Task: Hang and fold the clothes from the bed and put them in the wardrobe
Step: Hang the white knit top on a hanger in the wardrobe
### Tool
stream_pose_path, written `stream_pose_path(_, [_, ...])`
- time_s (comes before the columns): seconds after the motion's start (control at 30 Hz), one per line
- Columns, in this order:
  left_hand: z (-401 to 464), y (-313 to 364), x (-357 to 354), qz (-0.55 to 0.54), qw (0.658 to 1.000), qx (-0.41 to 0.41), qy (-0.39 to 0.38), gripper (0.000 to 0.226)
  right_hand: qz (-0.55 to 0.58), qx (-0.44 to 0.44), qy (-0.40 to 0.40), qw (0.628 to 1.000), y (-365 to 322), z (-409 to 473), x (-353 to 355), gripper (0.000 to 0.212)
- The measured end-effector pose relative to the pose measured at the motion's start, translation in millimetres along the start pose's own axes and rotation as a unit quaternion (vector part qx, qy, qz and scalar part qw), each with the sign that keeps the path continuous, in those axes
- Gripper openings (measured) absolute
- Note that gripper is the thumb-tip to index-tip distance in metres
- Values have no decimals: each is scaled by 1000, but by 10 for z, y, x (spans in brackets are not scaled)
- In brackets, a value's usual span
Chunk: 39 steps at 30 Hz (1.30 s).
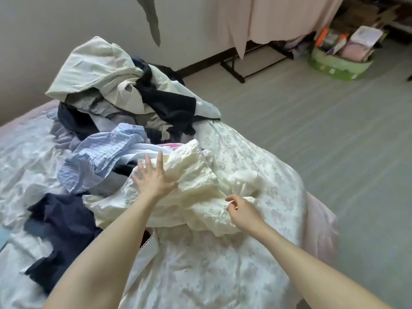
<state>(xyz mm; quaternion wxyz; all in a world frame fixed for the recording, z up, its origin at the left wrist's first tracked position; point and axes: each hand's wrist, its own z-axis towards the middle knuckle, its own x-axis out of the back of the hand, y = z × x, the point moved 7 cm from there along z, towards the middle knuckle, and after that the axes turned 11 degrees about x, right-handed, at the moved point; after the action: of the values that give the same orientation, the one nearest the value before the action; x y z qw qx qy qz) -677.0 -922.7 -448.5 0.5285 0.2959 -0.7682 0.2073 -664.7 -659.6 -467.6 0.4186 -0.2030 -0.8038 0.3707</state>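
A crumpled cream garment (194, 192) lies on the floral bedspread (223, 264) in front of me. My left hand (153, 177) lies flat on its left part with the fingers spread. My right hand (242, 208) hovers at its right edge, fingers loosely curled, and whether it pinches the cloth is unclear. Behind them a pile of clothes (124, 97) rises on the bed, with a pale green-white piece on top and dark pieces below. A light blue striped shirt (102, 155) and a navy garment (62, 230) lie to the left.
The bed's right edge drops to grey carpet (312, 130). At the back right, pink cloth (278, 16) hangs over a black-framed rack (236, 70). A green basket (338, 65) full of packets stands beside it on the floor.
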Motion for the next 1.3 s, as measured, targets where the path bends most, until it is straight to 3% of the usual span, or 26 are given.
stream_pose_path(0.03, [84,17,11,24,1000,11,-3,89,-2,-2,3,1000,4,81,10,33])
stream_pose_path(0.1, [169,129,78,17,999,-13,48,48,27,-17,9,999,2,278,-6,32])
stream_pose_path(0.17, [26,269,94,-87,986,-103,100,25,139,-61,19,988,-27,410,-39,29])
stream_pose_path(0.27, [-628,443,62,-211,926,-301,82,29,420,-147,-29,895,-155,470,-231,33])
stream_pose_path(0.33, [-1062,436,-44,-232,889,-387,73,29,497,-165,-54,850,-234,486,-352,48])
stream_pose_path(0.37, [-1214,419,-98,-238,880,-405,74,34,498,-166,-32,850,-220,507,-373,48])
stream_pose_path(0.47, [-1419,269,-225,-259,878,-398,67,38,385,-190,83,899,-64,371,-310,33])
stream_pose_path(0.57, [-1377,128,-430,-261,903,-339,42,58,343,-205,180,899,226,28,-108,21])
stream_pose_path(0.63, [-1204,59,-715,-179,944,-276,-21,83,350,-206,210,889,361,-215,40,20])
stream_pose_path(0.7, [-1114,-17,-1010,-35,975,-206,-79,89,346,-213,244,881,523,-472,210,19])
stream_pose_path(0.77, [-1058,-126,-1147,62,981,-162,-81,57,334,-230,297,864,698,-684,397,18])
stream_pose_path(0.8, [-1085,-117,-1133,86,978,-177,-70,34,317,-239,336,854,789,-813,508,17])
stream_pose_path(0.87, [-1221,9,-1055,63,967,-242,-49,12,239,-250,397,850,955,-1063,727,12])
stream_pose_path(0.9, [-1317,100,-987,28,959,-281,-40,8,178,-256,386,868,1016,-1133,797,11])
stream_pose_path(0.97, [-1580,289,-738,-73,927,-367,11,11,19,-267,273,924,1048,-1213,812,39])
stream_pose_path(1.03, [-1866,472,-484,-147,882,-445,48,20,-96,-203,165,960,903,-1216,719,71])
stream_pose_path(1.07, [-1983,550,-404,-163,866,-470,45,19,-104,-140,128,976,749,-1202,652,76])
stream_pose_path(1.17, [-2229,722,-158,-214,849,-482,42,21,12,9,-35,999,306,-1271,285,66])
stream_pose_path(1.23, [-2377,819,44,-259,840,-474,40,33,40,20,-98,994,236,-1427,137,41])
stream_pose_path(1.3, [-2573,922,226,-295,830,-472,38,33,-6,3,-91,996,313,-1635,198,12])
